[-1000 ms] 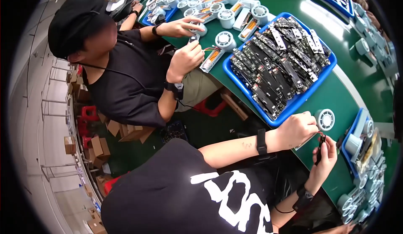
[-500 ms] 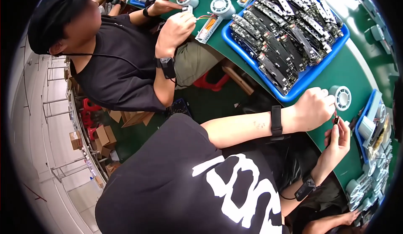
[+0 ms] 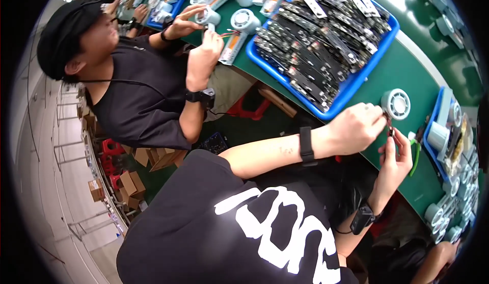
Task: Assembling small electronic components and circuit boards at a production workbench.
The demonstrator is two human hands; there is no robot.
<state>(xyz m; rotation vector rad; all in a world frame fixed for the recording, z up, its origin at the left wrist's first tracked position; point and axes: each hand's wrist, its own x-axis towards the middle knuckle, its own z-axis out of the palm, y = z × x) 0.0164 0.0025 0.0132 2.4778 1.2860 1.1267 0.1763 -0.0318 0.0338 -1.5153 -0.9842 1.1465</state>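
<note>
A round pale-blue fan head [image 3: 396, 104] with a white vented face lies on the green table just beyond my hands. Thin dark red and black wires [image 3: 389, 123] run down from it between them. My left hand [image 3: 356, 128] is closed with its fingertips at these wires; what exactly it pinches is hidden. Below it, my right hand [image 3: 395, 159] pinches a small black connector [image 3: 391, 132] at the lower wire end between thumb and fingers.
A blue tray [image 3: 326, 114] piled with black circuit boards stands to the left. At right are a blue bin [image 3: 432, 154] of parts and a green-handled tool [image 3: 415, 159]. A co-worker [image 3: 137, 80] handles another fan head [image 3: 208, 17] at far left.
The whole view has shifted, so hands, fan head and tray sit further left. A green-handled tool now shows beside my right hand. Both hands stay at the wires.
</note>
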